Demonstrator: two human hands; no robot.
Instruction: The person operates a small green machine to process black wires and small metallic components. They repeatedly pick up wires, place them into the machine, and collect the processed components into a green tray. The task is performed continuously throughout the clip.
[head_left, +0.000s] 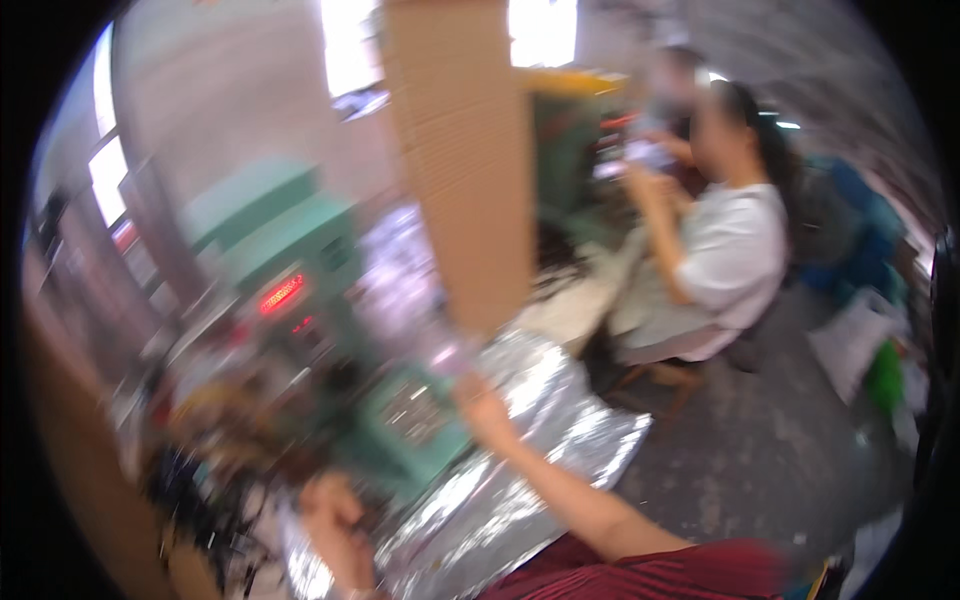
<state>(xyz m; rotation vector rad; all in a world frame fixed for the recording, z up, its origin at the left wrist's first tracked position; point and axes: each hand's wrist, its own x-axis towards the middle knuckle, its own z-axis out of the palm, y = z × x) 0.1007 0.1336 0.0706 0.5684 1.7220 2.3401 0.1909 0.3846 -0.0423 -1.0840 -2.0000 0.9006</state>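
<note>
Motion smears much of the picture. My right hand (483, 405) reaches forward over a shiny silver sheet (545, 375), its fingers at the lower end of a clear, pinkish plastic bag (400, 265). Whether they grip the bag is too blurred to tell. My left hand (335, 515) is lower and to the left, beside the front of a green machine (290, 235) with a red lit display (282, 294). Its fingers look bent, but blur hides anything in them. Between my hands is the machine's green base with a round metal plate (412, 412).
A tall cardboard panel (460, 160) stands behind the bag. To the right, a person in a white top (735, 245) sits working with both hands at another green machine (570, 140). Small dark parts (195, 500) lie at lower left. White and green bags (855, 340) are at far right.
</note>
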